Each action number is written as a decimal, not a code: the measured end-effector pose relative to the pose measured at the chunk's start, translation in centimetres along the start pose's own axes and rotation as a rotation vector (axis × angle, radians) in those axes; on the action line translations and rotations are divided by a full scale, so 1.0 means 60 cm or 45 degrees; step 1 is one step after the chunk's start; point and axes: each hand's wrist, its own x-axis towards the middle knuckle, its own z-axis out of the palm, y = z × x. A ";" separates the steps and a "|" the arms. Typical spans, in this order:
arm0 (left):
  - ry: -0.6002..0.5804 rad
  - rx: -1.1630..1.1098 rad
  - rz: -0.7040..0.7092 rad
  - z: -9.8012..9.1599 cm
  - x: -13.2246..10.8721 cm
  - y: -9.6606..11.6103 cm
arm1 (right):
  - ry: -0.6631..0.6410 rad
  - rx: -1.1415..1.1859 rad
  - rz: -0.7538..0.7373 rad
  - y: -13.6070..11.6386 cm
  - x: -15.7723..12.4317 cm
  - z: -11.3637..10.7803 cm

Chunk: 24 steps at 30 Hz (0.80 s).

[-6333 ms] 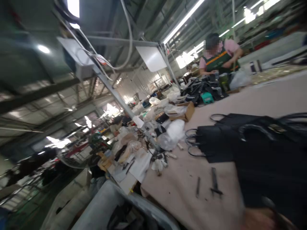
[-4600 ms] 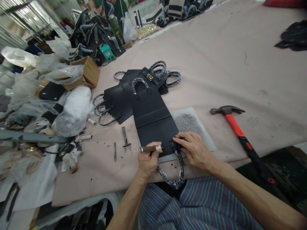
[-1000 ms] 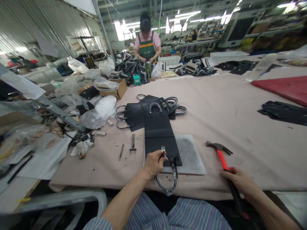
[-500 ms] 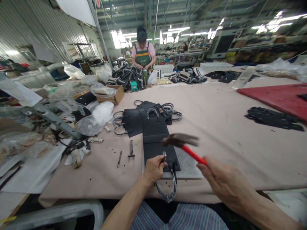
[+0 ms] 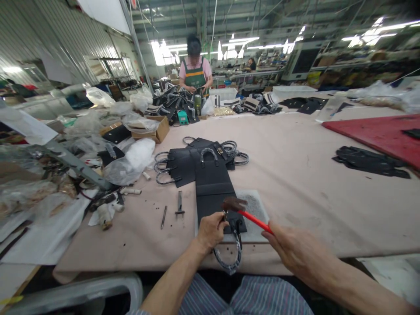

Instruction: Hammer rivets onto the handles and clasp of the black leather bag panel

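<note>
**Red hammer head over a steel punch**

Closed round a short steel punch (image 5: 225,215), the left hand (image 5: 211,229) held it upright on the near end of a flat black leather bag panel (image 5: 213,192). The right hand (image 5: 295,251), at four o'clock from the punch, was wrapped round the red-handled hammer (image 5: 254,220), whose blurred dark head sat just over the punch top. The panel lay partly on a grey speckled pad (image 5: 257,205) on the beige tabletop (image 5: 311,175). Two loose metal tools (image 5: 179,205) lay at nine o'clock of the left hand.
</note>
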 end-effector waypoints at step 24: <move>0.040 -0.065 0.036 0.000 -0.003 -0.002 | -0.428 0.496 1.142 0.243 -0.083 0.104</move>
